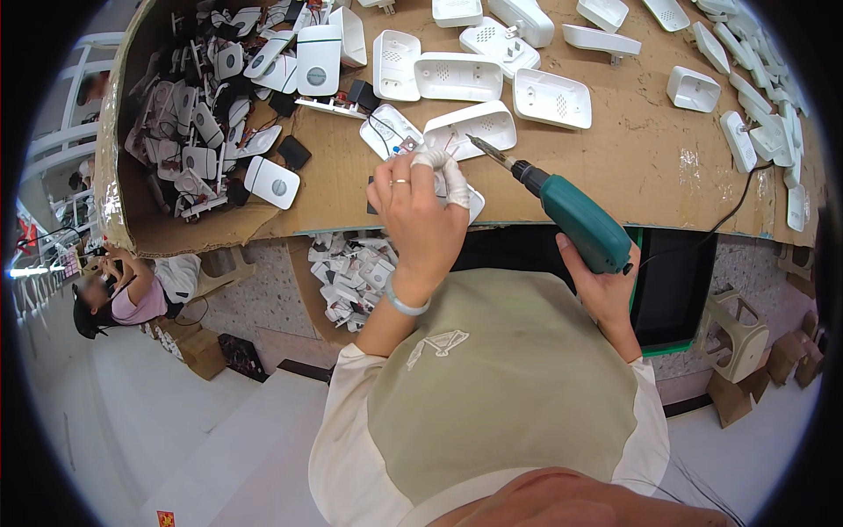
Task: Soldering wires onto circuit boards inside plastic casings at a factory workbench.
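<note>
Left: a cardboard box (110, 180) holds a tangled heap of white units (198, 119) with boards and wires; a unit pulled from it could drag its neighbours by a caught lead. Centre left: the left hand (418, 206), two of its fingers wrapped in white, bends over a white casing (476, 205) at the near edge of the worktop (632, 132). Its contact points are hidden, so whether it is clamped on the casing or merely resting there cannot be told. With a loose hold, the casing could turn or slip off the edge. Centre: thin red wires (451, 143) stand up beside the wrapped fingers, and the pointed tip of a green power tool (584, 220) lies just beside them. A small slip could catch or break a wire, or jab a finger. Behind the tip is an open white shell (492, 125); whether the two touch is unclear, but contact could mark the plastic. Centre right: the right hand (601, 285) is closed around the tool's rear end, far from the tip, so a slight wrist movement would swing the point widely. Right: a black cable (733, 211) trails toward the tool from near piled white shells (773, 132); a tug could snag there and spoil the aim.
</note>
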A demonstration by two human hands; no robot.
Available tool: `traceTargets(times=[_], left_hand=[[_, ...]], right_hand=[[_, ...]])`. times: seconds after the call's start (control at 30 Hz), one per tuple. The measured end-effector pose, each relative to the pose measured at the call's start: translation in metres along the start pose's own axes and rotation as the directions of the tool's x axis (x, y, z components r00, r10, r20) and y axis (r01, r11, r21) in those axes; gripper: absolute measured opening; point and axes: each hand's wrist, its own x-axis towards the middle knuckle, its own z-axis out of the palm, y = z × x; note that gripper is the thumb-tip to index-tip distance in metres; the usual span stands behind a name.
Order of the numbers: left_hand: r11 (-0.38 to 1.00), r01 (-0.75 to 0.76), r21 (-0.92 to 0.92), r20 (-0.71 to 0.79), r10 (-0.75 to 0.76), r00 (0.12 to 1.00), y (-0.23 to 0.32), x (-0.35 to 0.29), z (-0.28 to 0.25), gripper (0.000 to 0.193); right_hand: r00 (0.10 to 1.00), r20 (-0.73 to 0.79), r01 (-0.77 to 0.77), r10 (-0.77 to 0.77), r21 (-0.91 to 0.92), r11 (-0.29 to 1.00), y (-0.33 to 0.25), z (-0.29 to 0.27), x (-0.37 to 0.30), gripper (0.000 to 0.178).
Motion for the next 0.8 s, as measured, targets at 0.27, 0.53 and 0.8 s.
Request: traceTargets(times=[0.27,0.53,0.8], left_hand=[[0.973,-0.043,0.227,-0.126,0.073,0.989,0.012,0.018,0.01,0.017],[0.994,-0.068,0.09,-0.03,0.071,0.997,0.002,0.023,0.015,0.02],[0.986,-0.058,0.154,-0.049,0.066,0.997,0.005,0.022,0.015,0.023]], right_hand=[[0.995,0.018,0.1,-0.1,-0.003,0.995,0.002,0.014,0.011,0.016],[0.995,0.014,0.102,-0.102,0.007,0.995,-0.001,0.016,0.015,0.016],[0.992,0.04,0.123,-0.122,-0.02,0.992,0.0,0.017,0.018,0.017]])
